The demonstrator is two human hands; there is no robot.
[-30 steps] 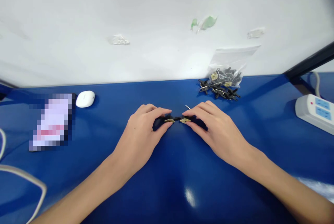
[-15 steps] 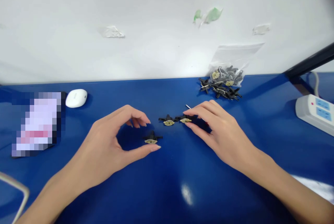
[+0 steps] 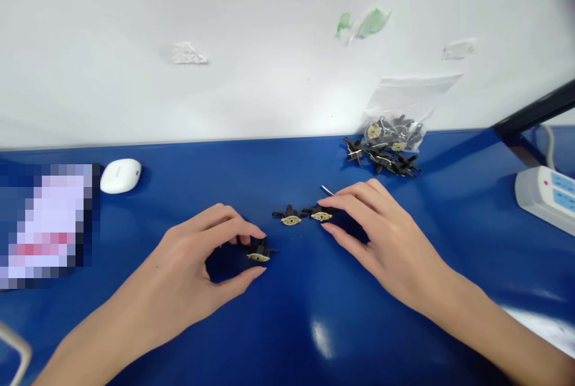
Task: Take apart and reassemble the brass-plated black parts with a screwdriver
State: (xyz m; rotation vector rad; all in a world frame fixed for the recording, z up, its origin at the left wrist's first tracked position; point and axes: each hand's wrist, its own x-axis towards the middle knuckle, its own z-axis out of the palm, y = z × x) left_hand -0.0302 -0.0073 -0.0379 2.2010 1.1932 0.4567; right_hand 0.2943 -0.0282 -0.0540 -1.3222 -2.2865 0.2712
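My left hand is curled around a small black plastic part with a brass-coloured oval plate. Its index fingertip rests on the part's top, and the thumb is at the lower edge. A matching black part is between the thumb and index finger of my right hand, which are closed about it. Between the two hands lies a third such part, untouched, its arm close to the right one. A thin metal rod sticks out from behind my right fingers; its other end is hidden.
Several more black parts are heaped at the back right, against a clear zip bag holding others. A white case and a blurred-out phone lie at left. A power strip sits at far right on the blue table.
My left hand has closed in on the nearest black part, its thumb and index finger drawing together. My right hand stays at its part. The whole view has shifted slightly.
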